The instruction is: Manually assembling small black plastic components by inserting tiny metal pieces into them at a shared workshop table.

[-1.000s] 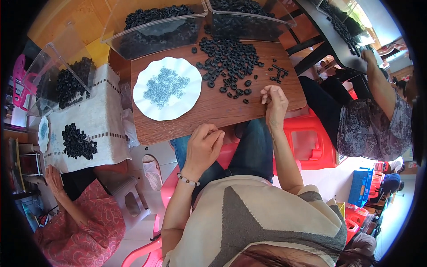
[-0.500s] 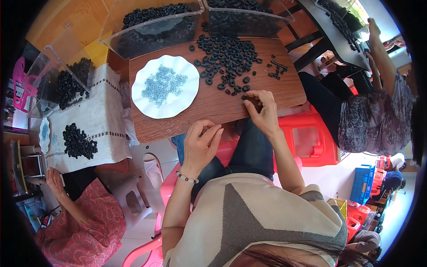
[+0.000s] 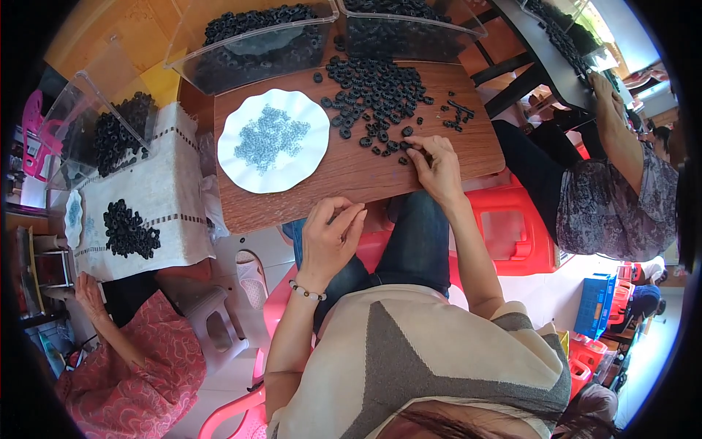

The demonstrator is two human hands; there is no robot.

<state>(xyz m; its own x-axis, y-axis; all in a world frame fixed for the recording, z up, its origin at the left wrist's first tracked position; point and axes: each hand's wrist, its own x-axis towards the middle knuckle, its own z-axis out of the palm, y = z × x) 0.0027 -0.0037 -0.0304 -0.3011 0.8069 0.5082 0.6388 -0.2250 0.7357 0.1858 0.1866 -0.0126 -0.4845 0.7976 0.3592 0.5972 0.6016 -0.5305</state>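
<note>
On the brown wooden table (image 3: 351,179) lies a loose heap of small, thick black rings (image 3: 373,88). My right hand (image 3: 441,170) is at the near edge of this heap, its thumb and forefinger closed around one black ring (image 3: 404,145). Over my lap, just off the table's front edge, my left hand (image 3: 330,238) is closed with thumb and forefinger tips together. Whatever it may hold is too small to make out. A white scalloped plate (image 3: 314,164) at the table's left carries a pile of tiny, clear bluish pieces (image 3: 269,139).
Two clear bins (image 3: 256,69) of black rings stand at the table's back. Thin black sticks and bits (image 3: 459,111) lie at the right. Co-workers sit on both sides; the left one's cloth-covered table (image 3: 179,183) holds more rings. A red stool (image 3: 512,227) stands at the right.
My right hand has moved slightly away from me, from a small black piece at the heap's edge to a ring beyond it. My left hand stays put. The right co-worker's arm has lowered.
</note>
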